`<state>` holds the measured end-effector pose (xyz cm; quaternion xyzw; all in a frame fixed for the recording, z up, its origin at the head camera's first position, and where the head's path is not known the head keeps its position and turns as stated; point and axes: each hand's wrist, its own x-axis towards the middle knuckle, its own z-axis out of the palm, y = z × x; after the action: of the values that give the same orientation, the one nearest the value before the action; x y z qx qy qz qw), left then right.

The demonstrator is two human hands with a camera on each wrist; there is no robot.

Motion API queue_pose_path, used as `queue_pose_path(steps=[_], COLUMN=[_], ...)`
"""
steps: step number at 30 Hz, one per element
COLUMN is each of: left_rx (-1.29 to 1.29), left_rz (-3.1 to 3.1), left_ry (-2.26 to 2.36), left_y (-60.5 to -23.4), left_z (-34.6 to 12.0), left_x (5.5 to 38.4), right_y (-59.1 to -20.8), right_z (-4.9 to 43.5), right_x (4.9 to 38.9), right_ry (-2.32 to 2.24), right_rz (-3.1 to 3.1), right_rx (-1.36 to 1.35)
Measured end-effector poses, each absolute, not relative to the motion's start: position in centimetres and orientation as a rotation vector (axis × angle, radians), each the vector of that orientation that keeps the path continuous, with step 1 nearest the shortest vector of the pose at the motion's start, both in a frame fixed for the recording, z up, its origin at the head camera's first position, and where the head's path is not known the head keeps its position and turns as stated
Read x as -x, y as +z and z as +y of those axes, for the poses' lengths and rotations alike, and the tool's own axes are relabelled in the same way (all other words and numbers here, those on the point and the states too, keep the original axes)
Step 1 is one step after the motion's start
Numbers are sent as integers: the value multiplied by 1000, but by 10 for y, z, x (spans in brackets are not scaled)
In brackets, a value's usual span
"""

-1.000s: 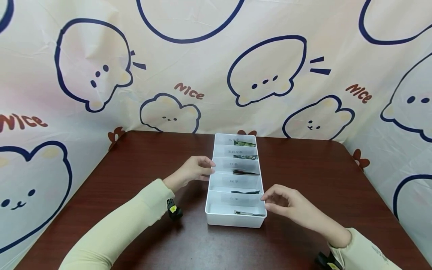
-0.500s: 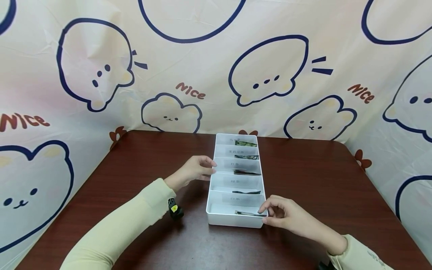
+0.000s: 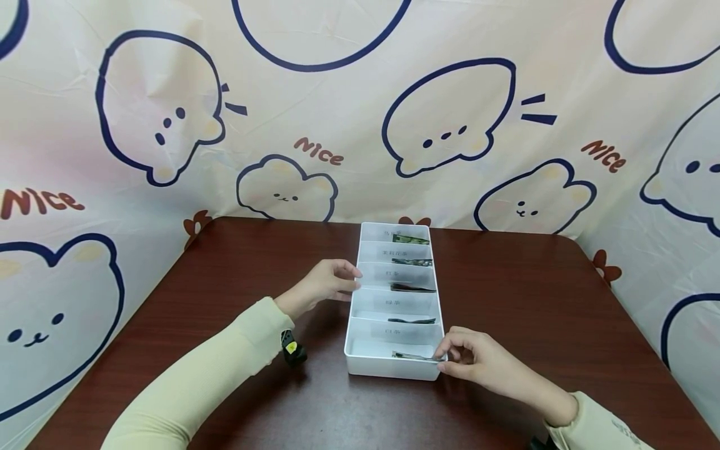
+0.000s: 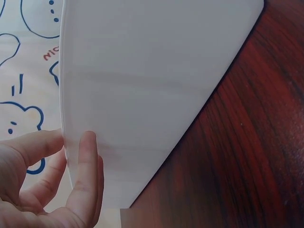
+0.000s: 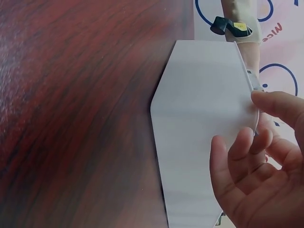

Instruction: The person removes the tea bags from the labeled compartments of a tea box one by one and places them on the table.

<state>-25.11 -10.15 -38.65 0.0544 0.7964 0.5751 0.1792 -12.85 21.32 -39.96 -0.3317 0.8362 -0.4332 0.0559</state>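
Observation:
A long white box (image 3: 390,369) stands on the table, split into several labelled compartments. My left hand (image 3: 323,282) holds its left rim near the middle; the left wrist view has the fingertips at the edge and other fingers along the outer wall (image 4: 133,90). At the front right corner, the thumb and index finger of my right hand (image 3: 484,357) pinch the right end of a slim tea sachet (image 3: 407,355) lying in the nearest compartment. The right wrist view shows my right thumb at the rim, other fingers beside the box's outer wall (image 5: 190,142).
Each farther compartment has a slim sachet near its right side: a dark one (image 3: 412,321), a brown one (image 3: 413,288), a patterned one (image 3: 412,262) and a green one (image 3: 410,239). The dark wood table (image 3: 270,387) meets a cartoon-printed cloth (image 3: 360,106) behind.
My right hand has come down and toward me along the box's right side to the front corner, its index finger reaching over the rim to the sachet. My left hand has stayed in place.

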Motion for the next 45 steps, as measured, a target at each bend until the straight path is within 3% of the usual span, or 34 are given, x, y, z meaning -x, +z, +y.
queue_pose_path(steps=[15, 27, 38, 45], left_rx=[-157, -155, -151, -139], left_rz=[2258, 2267, 2258, 2257], left_ry=[1619, 1605, 1605, 1612], left_y=[-386, -385, -386, -385], left_z=[-101, -100, -101, -101], left_x=[252, 252, 253, 253], right_y=[-385, -337, -296, -289], right_z=[208, 209, 226, 245], right_x=[129, 140, 201, 252], right_ry=[-1392, -1729, -2150, -2367], right_rz=[2619, 2707, 2729, 2554], right_rx=[1090, 857, 712, 543])
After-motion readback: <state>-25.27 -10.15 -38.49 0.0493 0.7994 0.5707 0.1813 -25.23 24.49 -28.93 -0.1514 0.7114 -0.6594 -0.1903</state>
